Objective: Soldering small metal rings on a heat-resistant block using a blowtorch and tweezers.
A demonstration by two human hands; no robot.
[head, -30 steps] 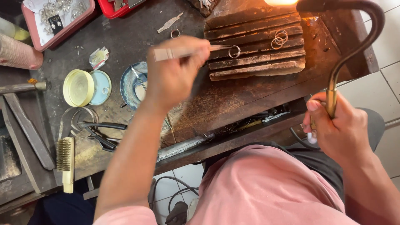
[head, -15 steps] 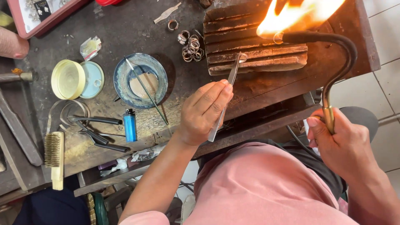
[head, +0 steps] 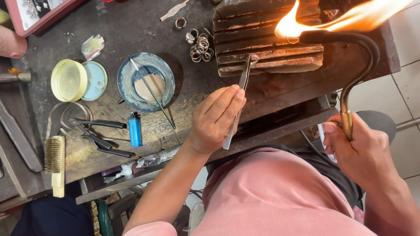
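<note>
Fingers of the left hand (head: 216, 120) pinch one pair of tweezers (head: 238, 98); right hand (head: 363, 148) grips one lit torch (head: 354, 65).

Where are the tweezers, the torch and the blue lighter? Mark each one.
tweezers (head: 239, 97), head view, on the steel shaft above the fingers.
torch (head: 366, 47), head view, on the curved neck.
blue lighter (head: 135, 131), head view, on the body.

Tweezers (head: 238, 105) in left hand (head: 216, 120), lit torch (head: 350, 65) in right hand (head: 363, 148).

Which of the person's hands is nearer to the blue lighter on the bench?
Left. The left hand, holding tweezers, is just right of the blue lighter. The right hand, gripping the torch, is off the bench's far-right edge.
</note>
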